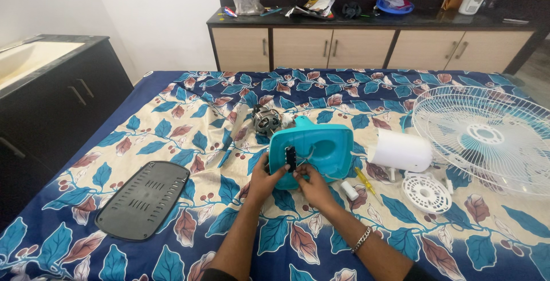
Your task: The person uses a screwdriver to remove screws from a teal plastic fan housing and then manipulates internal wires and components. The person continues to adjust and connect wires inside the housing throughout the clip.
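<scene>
Both hands work at a teal plastic fan base housing (314,146), which stands tilted on the bed (172,115) near its centre, hollow side facing the person. The left hand (264,179) grips the near left edge of the housing, fingers curled around the rim. The right hand (312,185) is closed on the lower edge just beside it, fingertips pinching at a small black switch block (291,158) that sits at the housing's near rim. Thin wires run from this block into the hollow. A metal bracelet (361,239) circles the right wrist.

Directly behind the housing, touching or nearly touching it, lies a fan motor (266,119) with exposed metal windings. To the right of the housing lies a white cylindrical motor cover (401,150), and near it, toward the near edge of the bed, a round white slotted cap (427,193). A yellow-handled screwdriver (362,179) and a small white cylindrical part (349,190) lie just beside the right hand. A large white wire fan guard (487,138) rests at the right edge of the bed. A black vented base plate (143,199) lies well apart toward the left edge.
</scene>
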